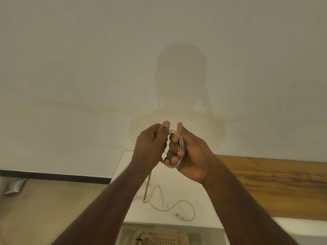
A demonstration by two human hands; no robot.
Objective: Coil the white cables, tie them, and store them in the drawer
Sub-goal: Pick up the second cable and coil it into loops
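Note:
Both hands are raised in front of the wall, above a white cabinet top [177, 181]. My right hand [192, 152] holds a small coil of white cable [180, 144] looped around its curled fingers. My left hand [150, 149] grips the same cable beside the coil, thumb up. From it a loose tail [147, 188] hangs down to the cabinet top. A second, thinner white cable [177, 206] lies loose on the cabinet top, its plug end near the front. Below, the open drawer [159, 236] shows a tied cable bundle [143, 237].
A plain pale wall fills the upper view. A wooden headboard panel [274, 183] runs to the right of the cabinet. At the left are a light floor with dark skirting [53, 175] and a silvery wrapper [16, 186].

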